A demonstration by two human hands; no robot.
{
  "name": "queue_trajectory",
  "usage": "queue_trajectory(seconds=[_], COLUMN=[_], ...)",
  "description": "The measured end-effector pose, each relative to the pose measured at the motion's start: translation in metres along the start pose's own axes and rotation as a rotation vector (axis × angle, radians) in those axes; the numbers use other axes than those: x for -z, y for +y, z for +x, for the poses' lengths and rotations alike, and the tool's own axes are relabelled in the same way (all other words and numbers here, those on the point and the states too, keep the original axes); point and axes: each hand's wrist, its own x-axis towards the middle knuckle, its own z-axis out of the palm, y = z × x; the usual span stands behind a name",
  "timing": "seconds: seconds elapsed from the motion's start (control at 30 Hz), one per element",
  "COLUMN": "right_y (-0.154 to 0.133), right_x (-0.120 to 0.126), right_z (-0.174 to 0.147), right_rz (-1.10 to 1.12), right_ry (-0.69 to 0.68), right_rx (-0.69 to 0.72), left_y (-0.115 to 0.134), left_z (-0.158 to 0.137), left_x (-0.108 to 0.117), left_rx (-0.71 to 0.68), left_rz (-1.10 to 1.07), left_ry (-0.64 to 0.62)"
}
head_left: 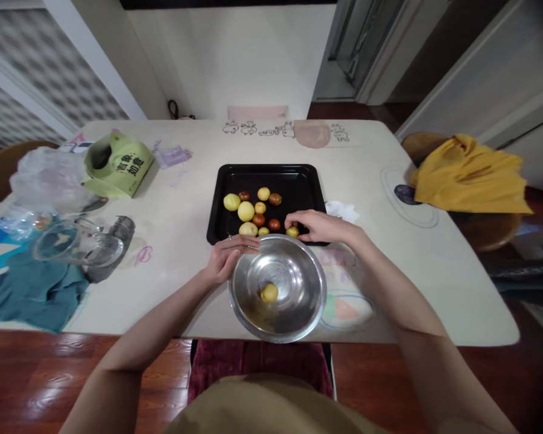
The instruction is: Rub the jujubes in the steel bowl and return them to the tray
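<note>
A shiny metal bowl (298,307) stands near the table's front edge, with one small round yellow fruit (269,293) inside. My left hand (228,256) rests at the bowl's far left rim, fingers stretched out over it. Behind the bowl lies a black baking tray (294,181). On its left and middle sit several round fruits: larger pale yellow ones (246,211), small yellow ones (263,193) and dark red-brown ones (274,225). At the tray's front right, my right hand (319,226) pinches a small yellow fruit (292,231) between thumb and fingers; its exact kind is unclear.
To the left are a green paper bag (122,163), a clear plastic bag (47,178), a transparent pitcher (79,244) on its side and a teal cloth (36,289). White tissue (342,210) lies beside the tray. Yellow cloth (470,175) drapes a chair at right.
</note>
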Motion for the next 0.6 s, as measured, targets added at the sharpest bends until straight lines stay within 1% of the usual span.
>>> queue_trajectory(seconds=[0.27,0.37,0.5,0.6], right_y=[0.002,-0.001,-0.022,-0.045], right_x=[-0.002,0.003,0.014,0.016], right_z=[0.002,-0.001,-0.011,-0.017], right_rz=[-0.043,-0.047,0.006,0.054], right_ry=[0.020,0.084,0.195,0.208], right_rx=[0.057,0.066,0.126,0.220], left_y=[0.001,0.000,-0.001,-0.001], left_z=[0.001,0.000,-0.002,-0.002], left_x=[0.000,0.000,-0.001,-0.001], left_rx=[-0.004,-0.006,0.001,0.007], left_rz=[0.016,0.022,0.002,-0.004], left_ry=[0.011,0.009,0.005,0.013])
